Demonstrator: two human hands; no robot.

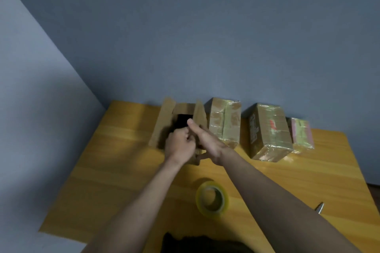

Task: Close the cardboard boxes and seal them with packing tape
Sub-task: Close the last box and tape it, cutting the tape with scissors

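An open cardboard box point(164, 117) stands at the back middle of the yellow wooden table point(115, 162), its left, far and right flaps up and its dark inside showing. My left hand point(179, 144) is over the box's near edge with curled fingers that seem to grip the near flap. Beside it, my right hand point(205, 139) lies with straight fingers against the right flap point(199, 115). A roll of clear yellowish packing tape point(212, 198) lies on the table in front of the box, between my forearms.
Three taped boxes stand in a row to the right: one point(225, 122) next to the open box, a larger one point(268, 131), and a small pinkish one point(302, 134). A metal tip, maybe scissors point(319, 207), shows by my right forearm. Blue-grey walls close off the back and left.
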